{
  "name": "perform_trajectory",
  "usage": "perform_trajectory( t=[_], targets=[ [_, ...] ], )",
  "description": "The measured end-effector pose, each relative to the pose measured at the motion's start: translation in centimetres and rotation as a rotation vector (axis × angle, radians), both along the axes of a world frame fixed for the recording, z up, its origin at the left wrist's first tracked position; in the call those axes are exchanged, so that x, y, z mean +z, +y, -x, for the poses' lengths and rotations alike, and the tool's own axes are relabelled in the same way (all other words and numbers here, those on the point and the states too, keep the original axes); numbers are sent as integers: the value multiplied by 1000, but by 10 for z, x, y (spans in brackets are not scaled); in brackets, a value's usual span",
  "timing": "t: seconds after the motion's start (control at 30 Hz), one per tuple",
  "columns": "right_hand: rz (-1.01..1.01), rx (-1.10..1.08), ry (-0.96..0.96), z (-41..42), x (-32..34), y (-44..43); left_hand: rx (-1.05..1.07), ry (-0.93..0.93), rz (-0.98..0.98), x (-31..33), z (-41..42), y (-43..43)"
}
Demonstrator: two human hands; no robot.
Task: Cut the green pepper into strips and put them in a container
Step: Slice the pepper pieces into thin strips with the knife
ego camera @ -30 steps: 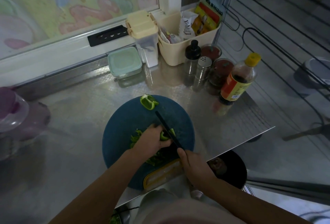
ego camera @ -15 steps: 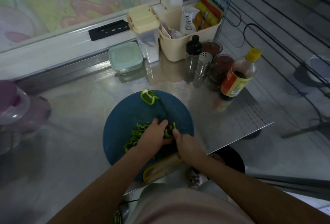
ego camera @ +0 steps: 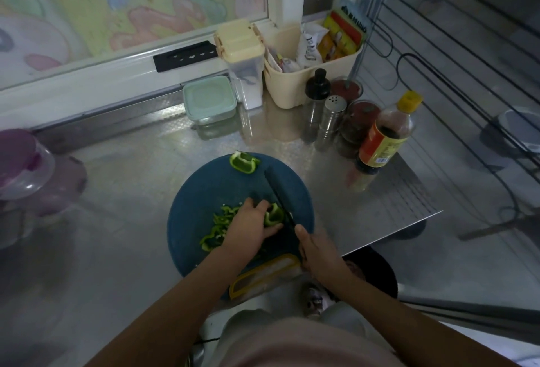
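Head view: the right hand is gripping the knife. Its grip is closed round the handle, which is hidden inside the fist. The dark blade is running away from the body and leaning slightly left across the blue cutting board. The left hand is holding down the pepper piece, with fingers curled over its left side and the thumb tucked at the near side. The pepper piece is sitting directly left of the blade, apparently touching it, toward the handle end. The knife grip is therefore lying to the near right of the piece, and the left hand is the nearer of the two. Judgement: the next slice is calling for the blade to come down just left of its present line. The holding fingers are lying very near the edge, so a nick is possible. The piece is looking bright green and glossy, curved like an open shell; how much is lying under the fingers cannot be told. Cut strips are lying in a loose heap on the board, left of the left hand. A second pepper piece is sitting uncut at the board's far edge. A lidded container is standing well apart at the back of the surface, with its lid on and its contents not visible.
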State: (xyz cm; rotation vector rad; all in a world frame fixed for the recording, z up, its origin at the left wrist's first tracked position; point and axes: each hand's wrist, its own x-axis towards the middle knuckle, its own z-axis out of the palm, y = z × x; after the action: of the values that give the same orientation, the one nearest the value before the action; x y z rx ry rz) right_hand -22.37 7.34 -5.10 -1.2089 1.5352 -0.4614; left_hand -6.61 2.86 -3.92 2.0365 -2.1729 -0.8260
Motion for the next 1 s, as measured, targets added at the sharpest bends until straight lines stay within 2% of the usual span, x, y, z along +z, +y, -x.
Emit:
perform_trajectory(
  t=[0.2, 0.3, 0.5, 0.73, 1.0],
  targets=[
    [94, 156, 138, 4, 9, 10, 13, -16, -40, -2, 2, -2],
    [168, 69, 115, 5, 5, 13, 18, 8, -52, -2, 0, -4],
    [58, 223, 184, 6, 0, 18, 11, 59, -62, -1, -3, -5],
    [47, 190, 140, 0, 3, 17, 0, 3, -60, -5, -1, -5],
    [40, 263, 180, -6, 1, 10, -5, -52, -30, -12, 1, -2]
  ],
)
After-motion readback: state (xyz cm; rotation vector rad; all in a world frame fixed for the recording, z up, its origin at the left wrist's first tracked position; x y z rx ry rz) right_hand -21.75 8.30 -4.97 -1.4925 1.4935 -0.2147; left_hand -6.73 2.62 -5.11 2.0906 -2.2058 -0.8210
